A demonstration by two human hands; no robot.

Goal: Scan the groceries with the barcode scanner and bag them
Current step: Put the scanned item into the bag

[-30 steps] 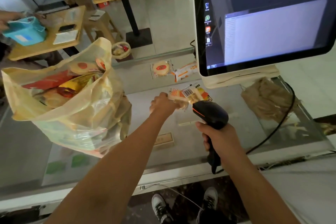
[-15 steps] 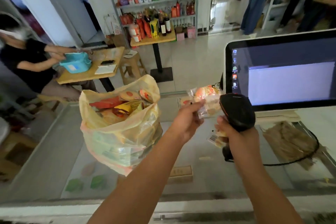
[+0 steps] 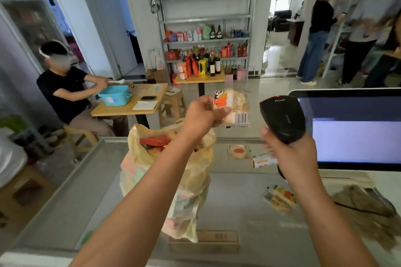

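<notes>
Because the table (image 3: 238,214) has a smooth, glassy top, flat goods will slide on it; three loose packs (image 3: 278,198) lie there, one beside the right forearm and two farther off, right of the bag. The bag (image 3: 191,171) is thin, soft plastic and stands on the table beneath the left forearm, mouth open and well filled. It will likely slump if loaded off-centre, so feed it from above. The scanner (image 3: 282,119) is rigid; the right hand (image 3: 290,151) grips its handle, head raised just right of the held pack. The held pack (image 3: 236,108) is up above the bag, pinched at its left edge by the left hand (image 3: 204,117), thumb on the front. It appears light, crinkly and slippery, with brittle contents: hold it by the edge and do not squeeze the middle. The barcode (image 3: 240,118) sits uncovered at the lower right corner
</notes>
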